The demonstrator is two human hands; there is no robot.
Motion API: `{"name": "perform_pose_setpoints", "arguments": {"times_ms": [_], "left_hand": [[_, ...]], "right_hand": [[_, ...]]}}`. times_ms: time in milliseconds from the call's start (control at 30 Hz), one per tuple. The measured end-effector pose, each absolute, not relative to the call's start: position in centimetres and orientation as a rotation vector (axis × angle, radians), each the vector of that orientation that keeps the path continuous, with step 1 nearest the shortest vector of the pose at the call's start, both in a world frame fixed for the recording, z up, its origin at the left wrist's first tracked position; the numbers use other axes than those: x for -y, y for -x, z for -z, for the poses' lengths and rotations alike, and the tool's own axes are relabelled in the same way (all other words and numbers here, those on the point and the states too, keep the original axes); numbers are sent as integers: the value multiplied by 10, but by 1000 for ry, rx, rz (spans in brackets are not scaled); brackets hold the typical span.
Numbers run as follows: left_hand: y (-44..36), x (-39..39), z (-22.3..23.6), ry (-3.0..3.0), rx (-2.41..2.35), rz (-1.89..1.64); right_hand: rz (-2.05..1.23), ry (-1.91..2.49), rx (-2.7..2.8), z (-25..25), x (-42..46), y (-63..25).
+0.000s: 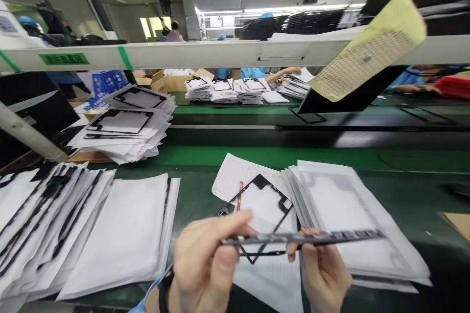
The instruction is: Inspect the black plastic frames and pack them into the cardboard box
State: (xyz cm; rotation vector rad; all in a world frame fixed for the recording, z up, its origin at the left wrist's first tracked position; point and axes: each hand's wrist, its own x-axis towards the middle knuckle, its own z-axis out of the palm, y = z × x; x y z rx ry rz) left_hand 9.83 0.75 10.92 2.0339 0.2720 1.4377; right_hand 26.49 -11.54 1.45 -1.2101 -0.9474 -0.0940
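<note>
My left hand (205,264) is closed around the left end of a thin dark strip (304,237), thumb on top. My right hand (323,274) pinches the same strip from below near its middle. The strip lies almost level, seen edge-on, above the green bench (191,200). Under it rests a white sheet with a black frame-shaped part (262,215) on it. A fanned stack of white sheets (348,215) sits just right of my hands.
Fanned white sheets with black frame parts (44,220) fill the left side, with a taller pile (125,127) behind. A yellow sheet of small labels (370,49) hangs upper right. Across the conveyor are further stacks (235,90), cardboard boxes (172,80) and other workers in blue.
</note>
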Motion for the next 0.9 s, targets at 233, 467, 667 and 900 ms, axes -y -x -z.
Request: {"name": "perform_pose_setpoints", "arguments": {"times_ms": [233, 467, 667, 900], "left_hand": [[-111, -21, -113, -2516, -258, -1664], [-104, 0, -128, -2453, -289, -1516], [-113, 10, -128, -2346, -369, -1674], [-106, -40, -100, -1720, -378, -1968]], "right_hand": [[446, 1256, 1453, -46, 117, -277], [599, 1249, 1653, -73, 122, -277], [662, 1271, 1663, -77, 125, -274], [406, 1268, 1431, -84, 130, -302]]}}
